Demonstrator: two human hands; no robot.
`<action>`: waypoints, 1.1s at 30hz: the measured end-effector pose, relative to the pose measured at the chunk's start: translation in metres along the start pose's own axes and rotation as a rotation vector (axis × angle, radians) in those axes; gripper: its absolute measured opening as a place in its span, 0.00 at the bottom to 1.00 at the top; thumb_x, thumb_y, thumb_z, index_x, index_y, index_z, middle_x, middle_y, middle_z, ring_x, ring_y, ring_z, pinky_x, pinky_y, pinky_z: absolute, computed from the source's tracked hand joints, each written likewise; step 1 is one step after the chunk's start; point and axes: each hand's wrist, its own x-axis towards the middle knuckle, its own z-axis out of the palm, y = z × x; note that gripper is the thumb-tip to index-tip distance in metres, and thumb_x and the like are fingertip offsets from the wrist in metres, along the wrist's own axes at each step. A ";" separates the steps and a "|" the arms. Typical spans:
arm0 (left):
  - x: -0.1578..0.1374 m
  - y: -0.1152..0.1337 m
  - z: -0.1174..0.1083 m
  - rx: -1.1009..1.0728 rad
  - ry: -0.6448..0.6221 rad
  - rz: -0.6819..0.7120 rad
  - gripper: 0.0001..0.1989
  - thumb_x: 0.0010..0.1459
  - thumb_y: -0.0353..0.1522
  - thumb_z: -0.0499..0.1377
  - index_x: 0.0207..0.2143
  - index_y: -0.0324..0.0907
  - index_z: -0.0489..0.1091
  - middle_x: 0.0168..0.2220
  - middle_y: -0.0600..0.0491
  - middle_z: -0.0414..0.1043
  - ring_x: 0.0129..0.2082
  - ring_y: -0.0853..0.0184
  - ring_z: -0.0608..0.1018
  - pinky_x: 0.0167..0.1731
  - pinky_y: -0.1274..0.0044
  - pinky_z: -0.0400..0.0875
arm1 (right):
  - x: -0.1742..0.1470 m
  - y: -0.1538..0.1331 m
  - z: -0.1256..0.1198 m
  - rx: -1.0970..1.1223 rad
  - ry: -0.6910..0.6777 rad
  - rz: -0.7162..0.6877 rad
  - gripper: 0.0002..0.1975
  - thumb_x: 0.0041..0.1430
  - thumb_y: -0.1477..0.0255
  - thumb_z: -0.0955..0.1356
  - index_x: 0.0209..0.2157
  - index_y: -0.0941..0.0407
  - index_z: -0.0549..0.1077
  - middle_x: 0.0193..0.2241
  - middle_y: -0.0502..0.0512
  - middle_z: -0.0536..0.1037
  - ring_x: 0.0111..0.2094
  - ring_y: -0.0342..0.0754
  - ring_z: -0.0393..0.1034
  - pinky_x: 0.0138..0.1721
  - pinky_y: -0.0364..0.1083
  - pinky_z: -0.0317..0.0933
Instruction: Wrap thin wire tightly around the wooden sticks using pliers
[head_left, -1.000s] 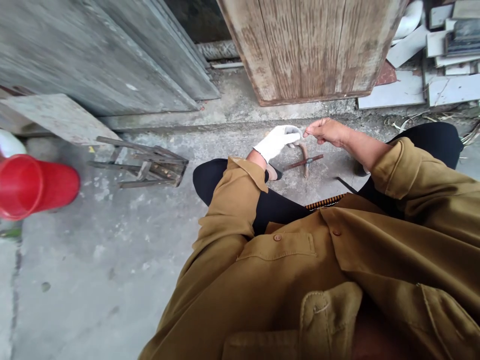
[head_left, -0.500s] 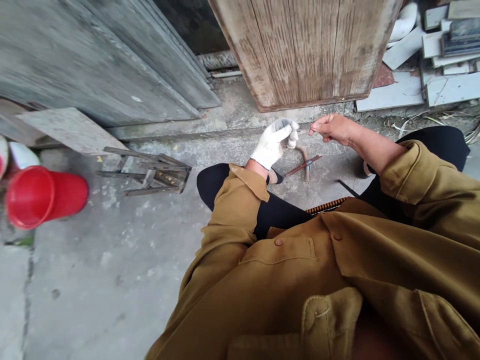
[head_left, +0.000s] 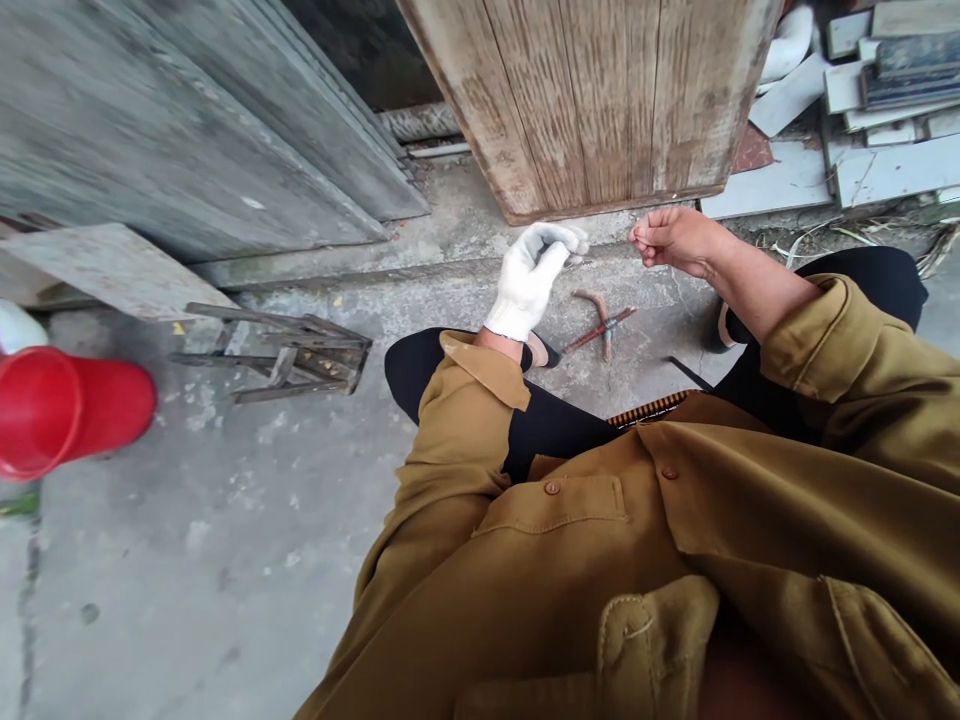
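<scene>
A white work glove (head_left: 517, 290) covers my left hand (head_left: 536, 270), whose thumb and fingers are pinched together. Bare and level with it on the right, my right hand (head_left: 675, 242) has its fingertips pressed together in a pinch. What either pinch holds is too small to make out. Below the hands, a curved brown stick (head_left: 602, 305) lies on the concrete, crossed by a reddish rod (head_left: 589, 335). Something bluish-grey binds them where they cross.
A worn wooden board (head_left: 592, 110) leans in front of me. To the left are a small wooden stool (head_left: 300, 360) on its side and a red bucket (head_left: 105, 405) lying over. Stacked tiles (head_left: 892, 90) lie at the right. My dark-trousered knees flank the sticks.
My hands have drawn apart, the left one shifting left and the right one slightly right and up. A fine strand seen between them earlier no longer shows. The view has turned slightly.
</scene>
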 end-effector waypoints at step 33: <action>0.021 -0.058 0.028 -0.030 -0.044 -0.274 0.09 0.59 0.33 0.70 0.35 0.43 0.71 0.26 0.58 0.73 0.18 0.78 0.67 0.20 0.81 0.63 | 0.019 0.022 0.037 -0.182 0.029 -0.147 0.15 0.59 0.80 0.77 0.27 0.57 0.69 0.18 0.46 0.68 0.20 0.37 0.65 0.21 0.38 0.63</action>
